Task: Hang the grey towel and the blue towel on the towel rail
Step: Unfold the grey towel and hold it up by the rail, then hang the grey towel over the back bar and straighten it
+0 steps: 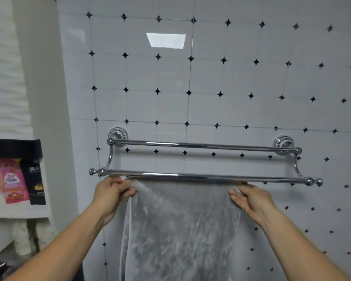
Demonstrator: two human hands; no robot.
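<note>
A chrome double towel rail (205, 146) is fixed to the tiled wall, with a back bar and a lower front bar (190, 176). The grey towel (180, 230) hangs spread out just below the front bar, its top edge right under it. My left hand (111, 191) grips the towel's upper left corner. My right hand (251, 199) holds the upper right corner with fingers pinched on the edge. Whether the towel lies over the bar or is only held beneath it, I cannot tell. The blue towel is not in view.
White wall tiles with small black diamonds (221, 94) fill the background. At the left stands a shelf with a black band (14, 148), holding a pink packet (13, 181) and a black packet (36, 183). White cloths (18, 236) hang below it.
</note>
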